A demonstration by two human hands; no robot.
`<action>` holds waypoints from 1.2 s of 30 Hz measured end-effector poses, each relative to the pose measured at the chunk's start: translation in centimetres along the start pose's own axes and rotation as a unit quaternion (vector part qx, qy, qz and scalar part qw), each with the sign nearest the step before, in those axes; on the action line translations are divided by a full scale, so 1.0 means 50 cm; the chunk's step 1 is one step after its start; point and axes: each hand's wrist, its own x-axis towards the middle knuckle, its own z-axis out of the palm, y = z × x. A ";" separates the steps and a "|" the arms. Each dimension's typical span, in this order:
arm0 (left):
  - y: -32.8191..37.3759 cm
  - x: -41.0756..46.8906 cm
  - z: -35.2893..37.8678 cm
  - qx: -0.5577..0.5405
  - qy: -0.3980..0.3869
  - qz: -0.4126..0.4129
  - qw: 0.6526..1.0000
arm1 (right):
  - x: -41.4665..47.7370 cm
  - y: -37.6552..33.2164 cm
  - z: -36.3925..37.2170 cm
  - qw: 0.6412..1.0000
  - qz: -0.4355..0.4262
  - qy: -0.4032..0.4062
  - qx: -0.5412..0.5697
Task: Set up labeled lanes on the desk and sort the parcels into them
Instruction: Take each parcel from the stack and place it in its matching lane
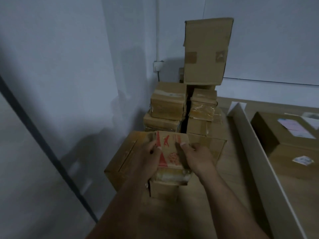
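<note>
Left hand [148,157] and right hand [196,156] both gripping red-printed parcel [170,150], over surface [229,169], stacked boxes [174,106] behind

A small red-printed cardboard parcel [170,152] is being held at both sides; taped brown parcels [168,104] are standing stacked behind it in the corner.

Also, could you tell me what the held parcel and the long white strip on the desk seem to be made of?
The parcel: brown cardboard, matte, with red print and shiny clear tape on its near side. The white strip: likely folded card or thin board, smooth and matte, judging by its crisp ridge.
</note>
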 end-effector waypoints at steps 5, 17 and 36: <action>0.004 -0.004 -0.009 -0.154 -0.015 0.036 0.987 | -0.018 -0.022 -0.008 0.988 0.000 0.023 0.152; -0.012 0.002 -0.010 -0.183 -0.047 -0.019 0.982 | -0.014 0.019 -0.002 0.960 -0.006 -0.029 0.280; -0.042 -0.016 0.031 -0.071 -0.068 -0.128 0.987 | 0.000 0.067 0.032 0.983 0.049 0.007 0.176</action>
